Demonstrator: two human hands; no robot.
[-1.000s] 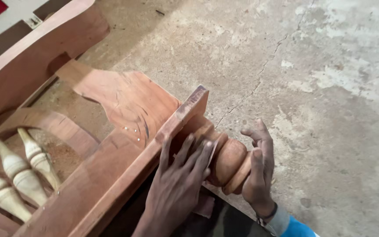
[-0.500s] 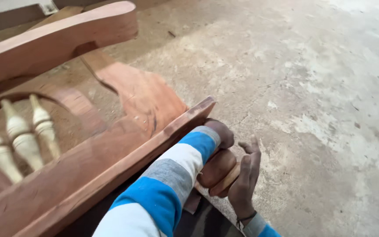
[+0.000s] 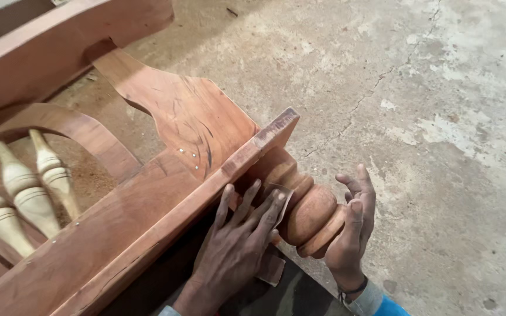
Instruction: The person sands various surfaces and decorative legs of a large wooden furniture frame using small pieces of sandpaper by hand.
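A reddish-brown wooden furniture frame [image 3: 147,222] lies on its side on a concrete floor. Its turned leg [image 3: 311,213], with rounded bulges, sticks out toward me at the lower middle. My left hand [image 3: 235,240] lies flat on the leg's upper part next to the frame rail, fingers spread, pressing a small piece of sandpaper [image 3: 282,200] against the wood. My right hand [image 3: 352,225] cups the leg's foot end, thumb on the rim and fingers curled behind it. A grey and blue cuff shows at that wrist.
Three pale turned spindles [image 3: 24,193] stand inside an arched opening at the left, with sawdust [image 3: 86,172] behind them. A shaped panel [image 3: 194,117] joins the rail. The cracked, stained concrete floor [image 3: 440,146] spreads to the right. A dark surface lies under my hands.
Half a second ago my left arm reached over the leg with its striped sleeve covering it; now the hand is drawn back and flat on the sandpaper. My right hand stays at the foot end.
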